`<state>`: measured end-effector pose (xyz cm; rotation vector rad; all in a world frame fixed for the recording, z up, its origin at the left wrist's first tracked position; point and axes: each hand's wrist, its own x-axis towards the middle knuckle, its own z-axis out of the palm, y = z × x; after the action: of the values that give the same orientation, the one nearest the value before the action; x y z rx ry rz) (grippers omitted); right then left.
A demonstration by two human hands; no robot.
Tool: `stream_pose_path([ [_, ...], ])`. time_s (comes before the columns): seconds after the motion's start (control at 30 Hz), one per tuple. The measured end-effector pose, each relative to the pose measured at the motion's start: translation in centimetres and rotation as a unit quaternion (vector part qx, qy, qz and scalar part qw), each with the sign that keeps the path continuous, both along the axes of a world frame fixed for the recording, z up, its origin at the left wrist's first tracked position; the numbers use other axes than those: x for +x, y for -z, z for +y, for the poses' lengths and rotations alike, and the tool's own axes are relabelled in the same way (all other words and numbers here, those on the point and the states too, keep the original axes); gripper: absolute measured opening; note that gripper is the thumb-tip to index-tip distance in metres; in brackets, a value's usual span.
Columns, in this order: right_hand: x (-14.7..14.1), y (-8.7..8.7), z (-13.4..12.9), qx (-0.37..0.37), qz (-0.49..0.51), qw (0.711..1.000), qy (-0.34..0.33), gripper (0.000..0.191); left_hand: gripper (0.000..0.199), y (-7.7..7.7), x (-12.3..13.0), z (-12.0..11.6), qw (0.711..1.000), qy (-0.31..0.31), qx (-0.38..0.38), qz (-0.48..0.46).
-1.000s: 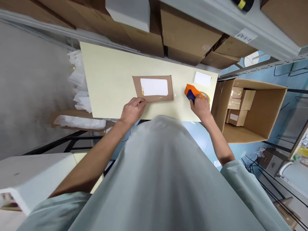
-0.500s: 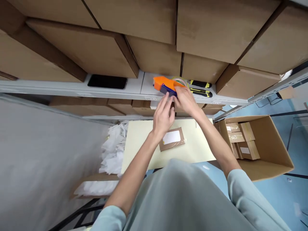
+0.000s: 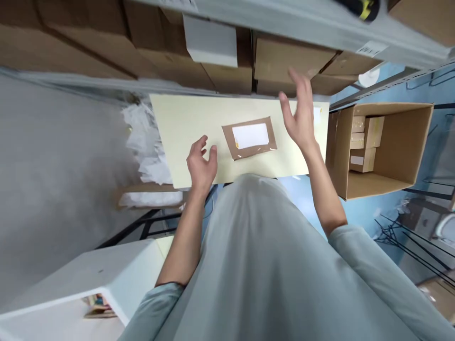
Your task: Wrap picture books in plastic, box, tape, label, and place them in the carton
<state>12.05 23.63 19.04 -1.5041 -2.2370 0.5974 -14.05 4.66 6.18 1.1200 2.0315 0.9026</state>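
A small flat cardboard parcel (image 3: 229,142) with a white label (image 3: 251,136) on top lies on the pale yellow tabletop (image 3: 188,113). Clear tape glints along its near edge. To the left of the parcel, my left hand (image 3: 202,163) hovers with bent fingers apart, holding nothing. On the other side, my right hand (image 3: 300,113) is raised over the table's right part, fingers spread and nothing in it. Neither hand touches the parcel. Behind my right hand, a white slip (image 3: 317,114) shows in part.
An open carton (image 3: 401,151) with several small boxes stands at the right. Cardboard boxes (image 3: 287,59) fill the shelf behind the table. Crumpled white packing material (image 3: 145,137) is heaped at the left. A shelf rail (image 3: 284,21) crosses above, with a black-and-yellow tool end (image 3: 366,8).
Both hands have come away from the orange-and-blue tape dispenser on the shelf and moved apart, down over the table. The view has tilted downward, leaving the dispenser out of sight.
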Motion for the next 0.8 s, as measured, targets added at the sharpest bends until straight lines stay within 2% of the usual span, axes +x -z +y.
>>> stream_pose_path([
  [0.1,4.6,6.0,-5.5,-0.138,-0.005,0.988,0.066,0.060,0.050,3.4,1.2,-3.2,0.996,-0.019,-0.048,-0.066],
  [0.2,7.0,10.9,-8.2,-0.211,0.017,0.975,0.069,0.057,0.049,4.9,2.6,-2.8,0.992,-0.007,-0.065,-0.110],
  [0.27,7.6,12.8,-8.8,-0.254,0.033,0.964,0.079,0.056,0.044,5.3,3.1,-1.7,0.989,-0.008,-0.081,-0.124],
  [0.37,7.7,14.0,-8.9,-0.293,0.059,0.949,0.102,0.049,0.027,5.1,3.1,-0.6,0.988,-0.023,-0.101,-0.114],
  [0.47,7.5,14.4,-8.6,-0.292,0.073,0.945,0.130,0.031,0.013,4.6,2.7,-0.5,0.990,-0.030,-0.102,-0.097],
  [0.53,7.3,14.7,-8.5,-0.288,0.073,0.942,0.154,0.023,0.009,4.2,2.4,-0.7,0.990,-0.023,-0.100,-0.093],
  [0.63,7.0,15.2,-8.3,-0.284,0.077,0.939,0.180,0.022,0.005,4.0,2.2,-1.0,0.993,0.000,-0.085,-0.080],
  [0.8,6.0,16.0,-9.0,-0.276,0.088,0.935,0.206,0.022,0.008,4.7,2.1,-1.2,0.998,0.022,-0.041,-0.043],
])
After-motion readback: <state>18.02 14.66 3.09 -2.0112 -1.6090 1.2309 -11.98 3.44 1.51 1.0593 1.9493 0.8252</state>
